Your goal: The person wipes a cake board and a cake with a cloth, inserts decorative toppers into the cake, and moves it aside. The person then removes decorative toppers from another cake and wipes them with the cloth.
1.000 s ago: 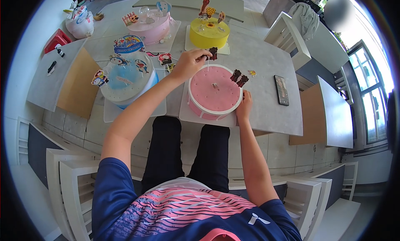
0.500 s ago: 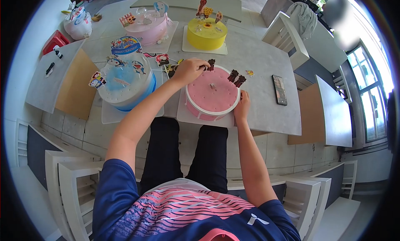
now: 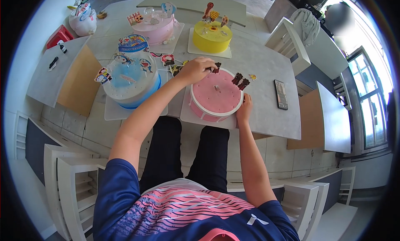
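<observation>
One pink cake sits near. At four o'clock the right hand is beside it; its grip is hard to tell. At twelve, the left hand pinches a dark topper; low and straight should work best. Far off at ten, a white bag bulges.

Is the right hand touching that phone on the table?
Apart. The head view shows it: bare grey tabletop lies between the right hand, beside the pink cake, and the phone.
</observation>
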Demonstrator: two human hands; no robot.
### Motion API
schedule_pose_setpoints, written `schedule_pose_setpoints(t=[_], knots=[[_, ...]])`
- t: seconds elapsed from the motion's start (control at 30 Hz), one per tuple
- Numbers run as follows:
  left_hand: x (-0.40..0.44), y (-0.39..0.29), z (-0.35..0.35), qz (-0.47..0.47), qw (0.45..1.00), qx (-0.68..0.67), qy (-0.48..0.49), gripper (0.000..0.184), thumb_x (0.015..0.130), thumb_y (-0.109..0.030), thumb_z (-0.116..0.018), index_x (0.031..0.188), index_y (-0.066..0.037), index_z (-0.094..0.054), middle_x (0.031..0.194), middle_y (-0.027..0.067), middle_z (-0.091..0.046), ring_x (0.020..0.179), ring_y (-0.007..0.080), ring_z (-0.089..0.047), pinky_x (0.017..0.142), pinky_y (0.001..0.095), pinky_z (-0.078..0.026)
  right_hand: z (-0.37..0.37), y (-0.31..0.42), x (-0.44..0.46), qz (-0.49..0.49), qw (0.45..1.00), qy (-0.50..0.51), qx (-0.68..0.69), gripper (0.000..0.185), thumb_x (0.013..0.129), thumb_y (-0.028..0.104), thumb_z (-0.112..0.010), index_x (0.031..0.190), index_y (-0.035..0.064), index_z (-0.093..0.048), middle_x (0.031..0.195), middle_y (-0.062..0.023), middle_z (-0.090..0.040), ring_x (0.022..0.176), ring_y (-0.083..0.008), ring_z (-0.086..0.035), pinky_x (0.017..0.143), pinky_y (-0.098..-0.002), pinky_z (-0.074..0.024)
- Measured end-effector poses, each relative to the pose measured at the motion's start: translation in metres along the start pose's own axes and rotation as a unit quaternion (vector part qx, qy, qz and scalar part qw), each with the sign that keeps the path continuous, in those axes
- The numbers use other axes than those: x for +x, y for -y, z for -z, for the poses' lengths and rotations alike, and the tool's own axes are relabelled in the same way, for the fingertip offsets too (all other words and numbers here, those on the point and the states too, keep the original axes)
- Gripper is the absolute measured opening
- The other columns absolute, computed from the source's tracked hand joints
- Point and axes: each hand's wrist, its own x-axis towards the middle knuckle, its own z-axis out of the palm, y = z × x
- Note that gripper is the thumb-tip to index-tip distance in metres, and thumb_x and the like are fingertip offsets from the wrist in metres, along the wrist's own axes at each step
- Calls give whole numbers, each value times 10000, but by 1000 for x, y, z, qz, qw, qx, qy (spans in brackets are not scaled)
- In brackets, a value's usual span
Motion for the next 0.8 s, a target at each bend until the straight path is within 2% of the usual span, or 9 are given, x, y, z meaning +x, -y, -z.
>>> schedule_pose_setpoints(t=[0.1, 0.23, 0.27, 0.33, 0.4, 0.53, 0.67, 0.73, 0.8], knots=[[-20, -2, -7, -47, 991, 42, -121, 286, 756, -146, -565, 1042, -151, -581, 1120, 106, -527, 1049, 268, -482, 880, 357, -380, 0, 0, -1, 5, 1000, -4, -9, 162, 830, 102, -454, 879, -25, -542, 868, -146, -523, 758, -285, -523, 663, -338, -420], [-65, -2, -25, 69, 974, -63, -207, 375, 801, -218, -536, 1148, -78, -505, 1173, 155, -482, 1088, 306, -449, 918, 367, -341, -1, -5, 1, 16, 1000, -9, -4, 166, 832, 107, -461, 882, -28, -544, 839, -138, -533, 739, -255, -532, 664, -332, -421], [-78, 3, -35, 107, 960, -104, -239, 401, 821, -256, -515, 1156, -38, -485, 1153, 171, -492, 1065, 322, -463, 906, 374, -345, 0, -6, 1, -29, 999, -10, 42, 170, 838, 116, -464, 893, -23, -544, 831, -123, -543, 731, -223, -536, 661, -315, -425], [-99, 13, -50, 132, 958, -114, -228, 434, 860, -283, -445, 1185, 4, -441, 1126, 175, -508, 1070, 330, -457, 909, 375, -338, 6, -13, 0, -114, 974, -32, 192, 175, 846, 131, -467, 919, -8, -544, 824, -93, -559, 722, -165, -539, 655, -281, -430], [-108, 26, -57, 20, 962, -206, -180, 430, 878, -286, -380, 1192, 4, -432, 1067, 177, -530, 1029, 324, -474, 885, 377, -349, 22, -2, -7, -174, 927, -102, 316, 191, 854, 158, -457, 951, 14, -536, 847, -69, -567, 732, -130, -538, 649, -242, -433], [-107, 19, -46, 115, 968, -198, -104, 434, 885, -280, -345, 1199, 9, -421, 1020, 170, -539, 984, 315, -483, 880, 378, -337, 56, 77, -17, -67, 929, -202, 303, 178, 843, 152, -431, 866, 1, -522, 773, -71, -538, 687, -131, -504, 653, -277, -422], [-105, 14, -48, 91, 974, -146, -147, 413, 885, -252, -336, 1195, 5, -428, 989, 162, -541, 933, 299, -492, 867, 385, -322, 41, 155, -9, 49, 964, 0, 261, 154, 825, 91, -438, 812, -28, -534, 787, -67, -540, 728, -132, -521, 687, -266, -424], [-107, 17, -49, 93, 976, -135, -141, 408, 887, -245, -330, 1196, 3, -426, 994, 161, -540, 936, 290, -493, 867, 386, -318, 19, 201, 2, 30, 944, 218, 247, 161, 821, 96, -457, 830, -38, -545, 803, -75, -557, 752, -143, -537, 689, -264, -430], [-107, 19, -53, 78, 978, -101, -162, 379, 881, -251, -335, 1149, -12, -456, 961, 158, -551, 908, 295, -503, 828, 395, -340, -20, 218, 17, 132, 923, 349, 94, 177, 808, 132, -491, 872, -21, -554, 829, -100, -580, 757, -193, -562, 682, -290, -443]])
